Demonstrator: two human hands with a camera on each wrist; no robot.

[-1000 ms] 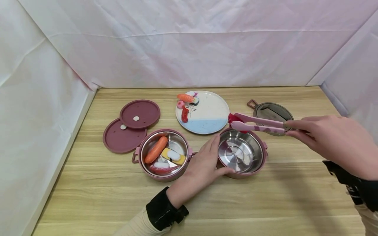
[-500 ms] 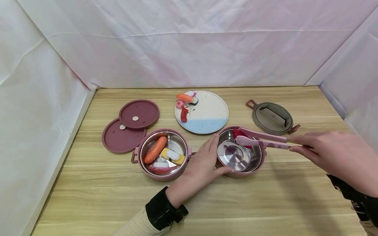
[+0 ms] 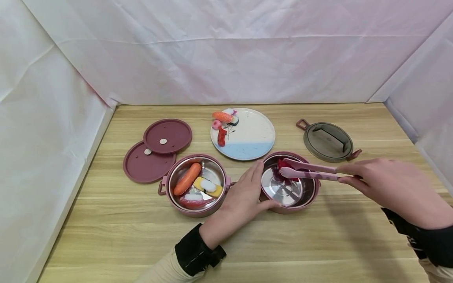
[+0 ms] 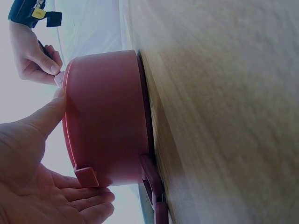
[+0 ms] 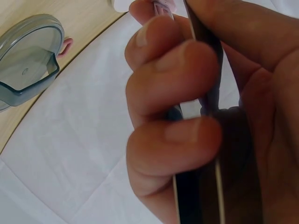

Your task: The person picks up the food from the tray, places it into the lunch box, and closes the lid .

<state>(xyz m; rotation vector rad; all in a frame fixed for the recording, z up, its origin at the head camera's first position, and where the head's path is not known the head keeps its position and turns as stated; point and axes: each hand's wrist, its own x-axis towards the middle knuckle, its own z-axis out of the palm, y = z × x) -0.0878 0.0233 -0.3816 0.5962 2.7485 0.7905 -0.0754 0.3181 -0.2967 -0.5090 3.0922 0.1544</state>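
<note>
Tongs (image 3: 311, 175) reach over the right rim of the right pot (image 3: 288, 210), their tips at a red piece (image 3: 281, 165) near the far side inside it. Whether the piece rests on the floor of the pot or hangs from the tips, I cannot tell.

The right hand (image 3: 393, 188) has hold of the tongs, fingers curled round the dark handles, as the right wrist view shows. The left hand (image 3: 244, 196) lies against the left side of the same pot, fingers fairly straight and thumb spread apart at the near rim; it touches the pot without closing round it.

The step in hand looks like putting the red piece down in the right pot, with the left hand steadying it. The next move seems to call for lowering the tips if the piece is not down, easing the squeeze, then lifting clear of the rim.

The left pot (image 3: 197, 214) holds 3 pieces, including a sausage (image 3: 187, 180). More food sits at the left edge of the plate (image 3: 255, 133). The grey lid (image 3: 327, 141) lies behind and right of the right pot.
</note>
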